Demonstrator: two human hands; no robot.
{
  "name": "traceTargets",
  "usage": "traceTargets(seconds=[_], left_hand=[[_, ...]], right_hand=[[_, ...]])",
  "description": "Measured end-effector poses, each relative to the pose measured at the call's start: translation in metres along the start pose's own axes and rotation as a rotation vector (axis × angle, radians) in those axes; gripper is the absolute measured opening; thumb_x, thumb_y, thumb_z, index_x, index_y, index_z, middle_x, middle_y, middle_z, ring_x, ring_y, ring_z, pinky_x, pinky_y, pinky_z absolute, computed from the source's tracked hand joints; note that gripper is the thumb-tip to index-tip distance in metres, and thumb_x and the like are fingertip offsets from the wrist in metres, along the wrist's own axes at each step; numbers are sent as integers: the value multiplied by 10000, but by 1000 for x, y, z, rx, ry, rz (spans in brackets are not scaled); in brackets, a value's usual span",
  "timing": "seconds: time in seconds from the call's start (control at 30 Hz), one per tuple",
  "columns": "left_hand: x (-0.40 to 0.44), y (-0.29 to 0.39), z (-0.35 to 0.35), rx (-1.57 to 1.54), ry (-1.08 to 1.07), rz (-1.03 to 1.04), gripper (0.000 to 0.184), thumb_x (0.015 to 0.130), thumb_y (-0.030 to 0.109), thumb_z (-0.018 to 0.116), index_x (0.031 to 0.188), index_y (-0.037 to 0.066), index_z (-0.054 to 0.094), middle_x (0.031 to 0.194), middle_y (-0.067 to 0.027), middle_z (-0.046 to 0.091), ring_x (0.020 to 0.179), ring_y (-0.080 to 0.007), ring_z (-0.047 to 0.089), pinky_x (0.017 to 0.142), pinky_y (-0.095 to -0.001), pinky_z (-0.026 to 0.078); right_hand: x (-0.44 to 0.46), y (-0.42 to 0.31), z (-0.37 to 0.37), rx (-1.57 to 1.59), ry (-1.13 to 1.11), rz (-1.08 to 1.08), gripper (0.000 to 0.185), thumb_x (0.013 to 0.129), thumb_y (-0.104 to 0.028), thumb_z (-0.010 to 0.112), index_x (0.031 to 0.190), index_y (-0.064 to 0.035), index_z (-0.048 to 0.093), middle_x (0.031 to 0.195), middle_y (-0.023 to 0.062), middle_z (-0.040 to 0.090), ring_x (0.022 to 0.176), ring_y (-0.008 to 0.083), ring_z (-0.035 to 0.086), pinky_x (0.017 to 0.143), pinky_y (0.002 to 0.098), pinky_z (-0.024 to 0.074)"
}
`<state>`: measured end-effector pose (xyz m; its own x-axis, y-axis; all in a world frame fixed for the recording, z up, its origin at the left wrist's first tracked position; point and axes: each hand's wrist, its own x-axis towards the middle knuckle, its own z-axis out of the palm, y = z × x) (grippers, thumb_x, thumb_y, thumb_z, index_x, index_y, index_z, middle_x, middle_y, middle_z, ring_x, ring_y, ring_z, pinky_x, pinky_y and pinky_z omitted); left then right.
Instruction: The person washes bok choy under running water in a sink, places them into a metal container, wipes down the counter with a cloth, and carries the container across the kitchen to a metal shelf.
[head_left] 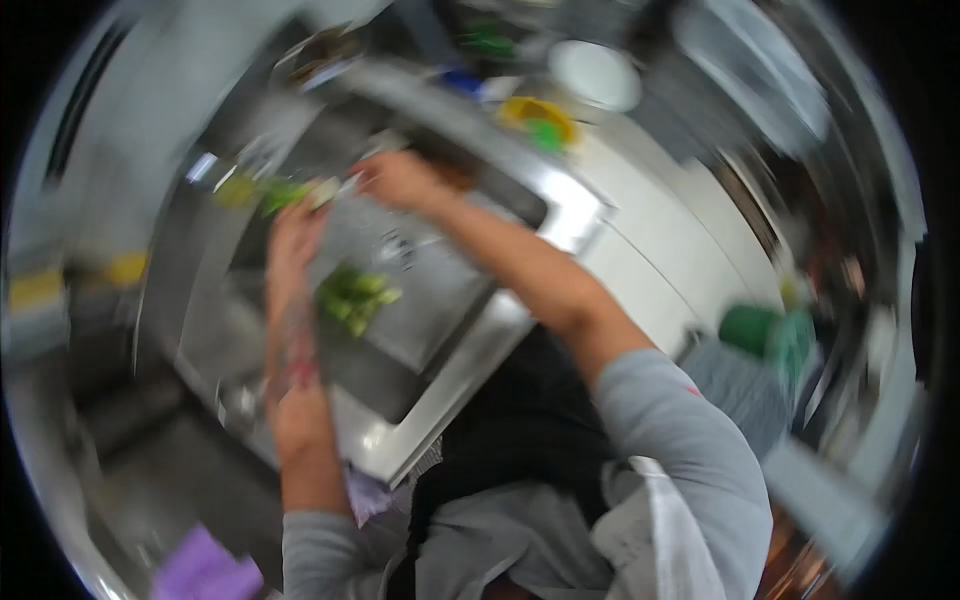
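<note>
Over a steel sink [410, 325], my left hand [296, 232] is closed around a leafy green vegetable [284, 194] with a pale stem end. My right hand [398, 180] is just to the right of that stem end, its fingers pinched together. A small light, shiny bit shows at those fingertips, too blurred to name. Below both hands, a heap of cut green vegetable pieces [354, 298] lies on the sink bottom near the drain [397, 248]. Motion blur softens the whole view.
A white counter [655, 215] runs along the right of the sink. At the back stand a yellow bowl [540, 118] with something green in it and a white tub [594, 78]. A green container [750, 328] is farther right. Purple cloth [205, 568] is at lower left.
</note>
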<state>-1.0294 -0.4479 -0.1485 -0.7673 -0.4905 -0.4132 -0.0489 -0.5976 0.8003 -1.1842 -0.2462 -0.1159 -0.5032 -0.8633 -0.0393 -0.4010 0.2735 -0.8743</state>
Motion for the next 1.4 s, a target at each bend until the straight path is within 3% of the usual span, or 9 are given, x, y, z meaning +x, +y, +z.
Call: traceTargets(seconds=[0.17,0.43,0.5,0.7,0.9,1.03,1.2,1.33,1.4], left_hand=[[-35,8,31,-50,73,76,292,889,21,682,1165,-24,600,1081,-104,664,994,-220,652,883,-319,543],[-32,15,17,43,157,216,223,895,33,680,1112,10,633,1060,-87,673,959,-186,658,858,-307,541],[-22,12,16,-122,188,187,219,896,35,679,1110,20,631,1049,-89,670,957,-188,657,860,-311,540],[1,5,18,34,250,13,165,935,130,657,1073,42,629,974,-65,661,848,-164,645,775,-299,539],[2,1,15,-69,406,77,147,960,223,640,1017,88,626,942,-43,657,803,-151,623,697,-288,507],[-20,7,17,4,352,73,204,976,278,613,1007,77,635,918,-39,648,812,-150,611,702,-291,501],[-21,12,29,-345,547,22,278,988,302,581,1095,47,606,1000,-96,656,833,-205,626,703,-333,516],[-7,17,26,-338,331,23,307,1011,294,528,1172,38,583,1144,-115,649,872,-234,640,728,-352,527],[-15,36,52,-354,243,45,329,1019,284,498,1236,44,561,1188,-106,652,883,-232,642,739,-367,529]], right_hand=[[40,-18,45,626,-97,143,331,852,-230,763,999,56,686,840,113,723,698,128,696,620,269,565],[74,-26,76,531,-16,239,153,897,-130,677,911,20,700,823,87,700,745,133,680,652,273,567],[83,-17,84,944,59,337,186,885,-169,674,931,8,708,848,125,724,764,158,704,689,307,558],[95,13,53,-286,-33,109,238,843,-230,723,978,-34,727,932,122,733,769,212,709,764,355,543],[96,-19,75,776,-123,216,270,805,-247,774,927,-12,723,889,151,727,725,234,703,676,333,544],[98,-43,71,522,-88,307,224,813,-196,764,906,1,708,893,175,718,714,272,702,652,335,544],[87,-51,78,-83,242,-483,167,815,-152,723,883,-1,703,879,199,702,790,300,710,700,368,551],[55,-43,67,154,65,-387,184,823,-144,709,944,-5,698,905,183,712,842,287,711,726,376,554],[46,-39,59,321,146,-24,208,842,-136,704,1007,-11,689,900,148,724,829,248,713,720,361,556]])
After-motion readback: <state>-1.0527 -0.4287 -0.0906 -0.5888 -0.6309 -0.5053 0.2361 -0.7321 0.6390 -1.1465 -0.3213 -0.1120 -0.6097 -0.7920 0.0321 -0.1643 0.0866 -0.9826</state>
